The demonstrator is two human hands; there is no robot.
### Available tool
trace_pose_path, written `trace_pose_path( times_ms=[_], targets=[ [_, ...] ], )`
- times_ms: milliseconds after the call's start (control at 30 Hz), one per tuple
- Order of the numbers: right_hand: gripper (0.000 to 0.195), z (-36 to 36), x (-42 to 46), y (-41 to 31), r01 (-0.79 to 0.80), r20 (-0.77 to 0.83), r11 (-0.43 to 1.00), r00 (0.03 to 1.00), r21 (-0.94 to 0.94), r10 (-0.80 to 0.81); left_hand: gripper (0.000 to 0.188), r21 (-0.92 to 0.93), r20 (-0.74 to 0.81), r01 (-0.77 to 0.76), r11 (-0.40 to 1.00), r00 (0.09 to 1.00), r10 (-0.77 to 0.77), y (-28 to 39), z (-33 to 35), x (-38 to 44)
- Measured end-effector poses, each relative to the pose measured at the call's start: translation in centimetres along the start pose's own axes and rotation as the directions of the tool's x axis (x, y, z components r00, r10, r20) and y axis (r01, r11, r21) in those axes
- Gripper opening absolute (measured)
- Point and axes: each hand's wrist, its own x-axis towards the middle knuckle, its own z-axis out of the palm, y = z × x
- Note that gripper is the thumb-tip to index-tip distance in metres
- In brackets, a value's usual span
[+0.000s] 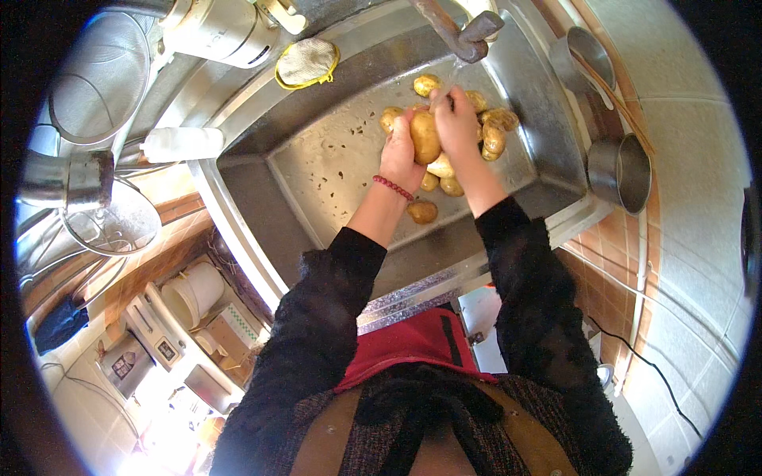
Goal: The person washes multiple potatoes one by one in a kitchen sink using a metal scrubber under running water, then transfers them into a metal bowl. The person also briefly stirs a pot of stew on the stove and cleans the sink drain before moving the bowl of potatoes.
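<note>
A large yellow-brown potato [425, 140] is gripped in my left hand [397, 156], which wears a red bead bracelet at the wrist. My right hand [457, 122] is at the potato's right side with its fingers curled and slightly blurred; whether it holds something small is hidden. Both hands are over a stainless steel sink [321, 154]. Several wet potatoes lie on the sink floor beneath and around them, among them one potato [427, 84] behind the hands and another [422, 212] nearer me. Dark bits of dirt or peel [340, 174] are scattered to the left.
A worn faucet [470, 44] reaches over the sink's far side. On the far-left ledge lie a yellow-edged scrub pad [307, 62] and a white plastic bottle [183, 144]. Mesh strainers [98, 83] are at the left. Metal containers [619, 172] line the right wall, one with chopsticks.
</note>
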Motion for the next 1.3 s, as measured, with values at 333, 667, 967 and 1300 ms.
trace_pose_path(
  times_ms=[333, 667, 967, 1300],
  targets=[
    [0.016, 0.7, -0.6, 0.3, 0.397, 0.097, 0.878, 0.917, -0.267, -0.386, 0.042, 0.175, -0.035, 0.016, 0.984, 0.999, -0.01, 0.0, 0.6, -1.7],
    [0.025, 1.0, -4.9, -0.8, 0.494, -0.039, 0.836, 0.855, -0.241, -0.517, 0.046, -0.226, 0.002, 0.018, 0.974, 1.0, -0.018, 0.4, 0.0, 0.1],
    [0.022, 0.0, 0.2, -0.5, 0.222, 0.115, 0.965, 0.972, -0.139, -0.207, 0.038, 0.099, 0.041, 0.028, 0.995, 0.999, -0.032, 0.7, 0.9, -1.6],
    [0.027, 3.7, -6.7, 4.5, 0.286, 0.595, 0.86, 0.803, -0.422, 0.025, 0.04, 0.292, -0.426, -0.13, 0.947, 0.869, 0.251, 2.5, -7.6, 3.4]
  ],
)
